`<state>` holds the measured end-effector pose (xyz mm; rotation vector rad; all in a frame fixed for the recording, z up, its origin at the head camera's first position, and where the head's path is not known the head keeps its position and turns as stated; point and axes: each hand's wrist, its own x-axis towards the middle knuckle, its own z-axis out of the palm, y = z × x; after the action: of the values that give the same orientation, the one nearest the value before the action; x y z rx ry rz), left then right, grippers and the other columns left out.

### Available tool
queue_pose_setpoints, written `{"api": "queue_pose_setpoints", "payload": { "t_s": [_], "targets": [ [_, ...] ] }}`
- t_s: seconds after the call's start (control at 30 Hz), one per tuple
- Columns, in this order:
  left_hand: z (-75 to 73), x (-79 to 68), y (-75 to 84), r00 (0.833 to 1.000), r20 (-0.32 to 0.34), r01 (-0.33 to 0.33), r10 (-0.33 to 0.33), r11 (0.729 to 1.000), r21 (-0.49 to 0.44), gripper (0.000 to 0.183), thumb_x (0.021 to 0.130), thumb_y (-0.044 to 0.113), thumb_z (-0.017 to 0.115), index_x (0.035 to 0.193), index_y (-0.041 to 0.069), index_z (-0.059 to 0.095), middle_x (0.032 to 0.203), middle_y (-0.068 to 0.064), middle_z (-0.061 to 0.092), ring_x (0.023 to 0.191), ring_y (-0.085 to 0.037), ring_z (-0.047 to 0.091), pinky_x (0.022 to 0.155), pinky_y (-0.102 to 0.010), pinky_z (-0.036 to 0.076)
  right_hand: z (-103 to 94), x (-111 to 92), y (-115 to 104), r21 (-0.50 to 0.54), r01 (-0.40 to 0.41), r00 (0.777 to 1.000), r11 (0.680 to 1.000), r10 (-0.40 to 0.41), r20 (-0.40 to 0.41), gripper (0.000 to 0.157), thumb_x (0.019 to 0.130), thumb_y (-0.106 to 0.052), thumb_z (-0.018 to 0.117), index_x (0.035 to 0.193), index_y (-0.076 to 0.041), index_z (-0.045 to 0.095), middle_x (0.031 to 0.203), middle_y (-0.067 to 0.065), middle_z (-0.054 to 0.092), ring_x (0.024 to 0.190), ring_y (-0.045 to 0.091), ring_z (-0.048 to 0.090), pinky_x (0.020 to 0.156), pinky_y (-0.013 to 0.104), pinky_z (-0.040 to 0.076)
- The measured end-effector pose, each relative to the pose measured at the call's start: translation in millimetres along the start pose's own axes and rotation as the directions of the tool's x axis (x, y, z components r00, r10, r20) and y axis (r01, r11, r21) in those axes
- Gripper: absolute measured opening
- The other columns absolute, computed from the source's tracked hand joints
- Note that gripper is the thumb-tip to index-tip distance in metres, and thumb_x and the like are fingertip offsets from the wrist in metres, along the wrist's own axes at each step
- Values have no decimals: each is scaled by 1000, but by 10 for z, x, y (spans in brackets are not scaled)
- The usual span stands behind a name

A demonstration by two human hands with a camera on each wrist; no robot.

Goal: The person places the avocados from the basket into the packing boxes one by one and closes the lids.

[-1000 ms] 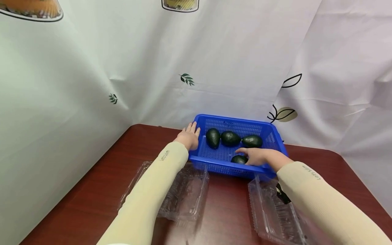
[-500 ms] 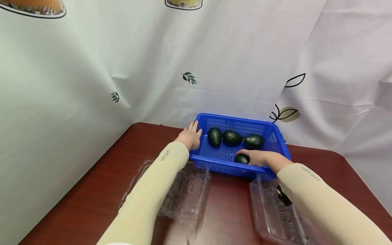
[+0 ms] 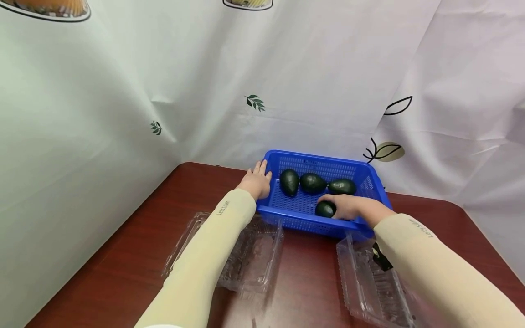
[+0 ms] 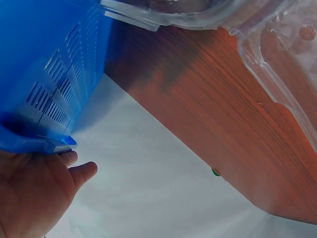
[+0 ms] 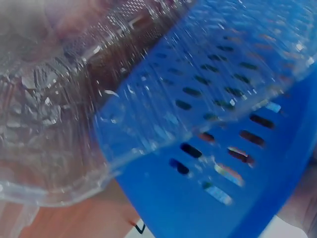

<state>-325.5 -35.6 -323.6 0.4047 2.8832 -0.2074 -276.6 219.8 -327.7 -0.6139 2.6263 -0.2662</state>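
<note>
My right hand (image 3: 346,206) reaches over the near rim of the blue plastic basket (image 3: 301,218) and grips a dark green avocado (image 3: 325,209) inside it. Three more avocados lie along the back of the basket: one upright at the left (image 3: 289,182), a middle avocado (image 3: 313,183) and a right avocado (image 3: 342,186). My left hand (image 3: 255,183) rests on the basket's left rim, fingers straight and spread. In the left wrist view, that hand (image 4: 37,193) touches the rim. The right wrist view shows the basket's slotted wall (image 5: 198,198) behind clear plastic; the right hand's grip is hidden there.
A clear plastic clamshell container (image 3: 250,262) stands open under my left forearm. Another clear container (image 3: 365,282) lies under my right forearm, with a small black item (image 3: 382,258) beside the sleeve. White printed cloth (image 3: 311,82) hangs behind the reddish-brown table (image 3: 123,255).
My right hand has closed round the near avocado and raised it slightly. The left hand stays on the rim. The whole view has shifted slightly.
</note>
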Motion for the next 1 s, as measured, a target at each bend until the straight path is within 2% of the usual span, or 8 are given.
{"api": "queue_pose_setpoints", "payload": {
  "t_s": [0.2, 0.37, 0.63, 0.73, 1.0],
  "targets": [
    [-21, -2, -4, 1000, -1, 2, -2, 1000, -10, 54, 101, 20, 35, 150, 14, 13, 154, -11, -12, 140, -28, -9, 112, -44, 7, -141, -77, 11, 13, 19, 1000, 1000, -18, -16, 63, 80, -19, 71, 135, -8, 42, 129, 28, 45, 104, 34, 50, 82, 46, 45],
    [-45, -32, -2, 1000, -6, -3, 3, 1000, -12, 54, 101, 21, 34, 150, 14, 15, 154, -11, -11, 140, -28, -8, 112, -43, 7, -231, -127, 28, 19, 37, 999, 999, -36, -38, 64, 79, -22, 72, 134, -9, 42, 129, 28, 44, 112, 40, 46, 87, 51, 42],
    [-12, 37, -5, 1000, 25, 7, -6, 1000, -28, 55, 101, 21, 35, 150, 15, 13, 153, -11, -16, 139, -29, -13, 112, -44, 6, -324, -181, 21, 44, 23, 998, 999, -20, -53, 70, 76, -26, 74, 135, -7, 41, 127, 26, 43, 106, 38, 48, 81, 47, 45],
    [-1, 20, -9, 1000, 16, 3, -2, 999, -32, 53, 101, 21, 34, 150, 16, 14, 153, -11, -15, 139, -28, -12, 112, -44, 6, -367, -210, 19, 43, 4, 998, 999, -2, -62, 71, 76, -26, 74, 136, -7, 40, 123, 26, 46, 103, 37, 50, 78, 46, 46],
    [-7, -20, -8, 1000, -2, -11, 11, 999, -35, 52, 101, 21, 33, 150, 15, 16, 154, -11, -13, 139, -28, -10, 112, -43, 6, -534, -324, 31, 18, 8, 990, 1000, -6, -140, 71, 77, -28, 74, 136, -9, 40, 123, 27, 47, 102, 38, 51, 75, 47, 46]
  ]
}}
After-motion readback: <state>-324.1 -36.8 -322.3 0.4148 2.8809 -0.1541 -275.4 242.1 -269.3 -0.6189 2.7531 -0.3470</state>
